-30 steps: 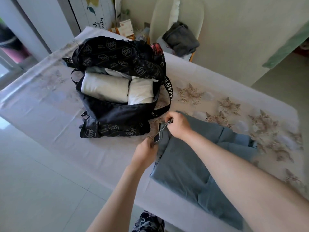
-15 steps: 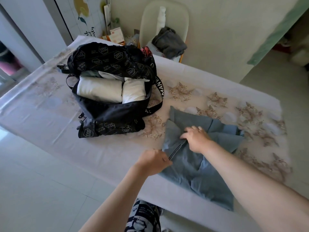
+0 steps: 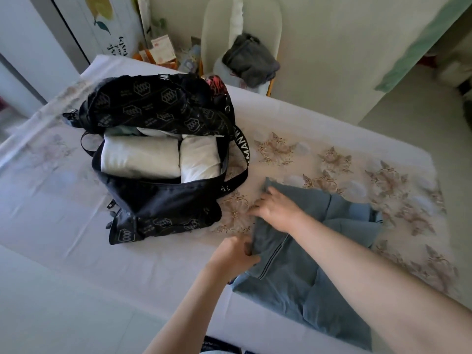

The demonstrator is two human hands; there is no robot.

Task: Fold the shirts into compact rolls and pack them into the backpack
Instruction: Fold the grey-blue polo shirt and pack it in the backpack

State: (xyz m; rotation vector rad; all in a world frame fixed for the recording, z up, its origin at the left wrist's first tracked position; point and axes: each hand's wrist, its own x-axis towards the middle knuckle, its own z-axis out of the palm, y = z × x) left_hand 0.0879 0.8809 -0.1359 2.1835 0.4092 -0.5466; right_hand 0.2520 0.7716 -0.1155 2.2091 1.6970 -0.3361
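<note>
1. The blue shirt [image 3: 306, 277] lies part-folded on the counter [image 3: 63, 213] beside the backpack [image 3: 163, 203]; your left hand [image 3: 236, 254] pinches its edge, your right hand [image 3: 277, 209] presses it with flat fingers.
2. Release early and the fold may spring open.
3. A loose roll may not fit the crowded backpack.

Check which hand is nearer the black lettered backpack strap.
Right: the right hand presses the grey-blue shirt near the strap; left hand grips its edge farther toward the person.

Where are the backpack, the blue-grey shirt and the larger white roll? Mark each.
backpack [image 3: 163, 203], head view, black front wall
blue-grey shirt [image 3: 288, 284], head view, flat middle panel
larger white roll [image 3: 139, 157], head view, its top side
</note>
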